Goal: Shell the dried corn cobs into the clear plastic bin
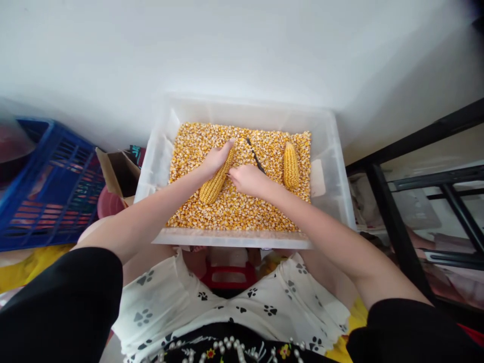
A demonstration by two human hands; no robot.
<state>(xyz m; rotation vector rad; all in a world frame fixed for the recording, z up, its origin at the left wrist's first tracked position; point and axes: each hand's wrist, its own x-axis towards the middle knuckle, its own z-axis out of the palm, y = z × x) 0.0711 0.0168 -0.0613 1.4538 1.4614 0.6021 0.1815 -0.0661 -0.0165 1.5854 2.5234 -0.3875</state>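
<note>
Yellow cob (215, 188), paw-printed white cloth (170, 302), container (109, 203) perhaps pink

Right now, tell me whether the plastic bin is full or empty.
Partly full: loose corn kernels spread across the plastic bin, and its far side rises bare above them.

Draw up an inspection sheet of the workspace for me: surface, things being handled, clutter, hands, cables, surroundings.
Surface: loose yellow corn kernels spread across the rectangular translucent plastic bin.
Things handled: one long yellow corn cob, tilted, kernels on its visible side; a second yellow corn cob lies on the kernels to the right.
Clutter: thin black item partly hidden behind the right hand; whether it is held, cannot tell.
Hands: left hand grips the first cob; right hand's fingertips are at its side.
Cables: nothing seen.
Surroundings: blue plastic crate and brown cardboard box left; black metal frame right; white wall behind.
</note>
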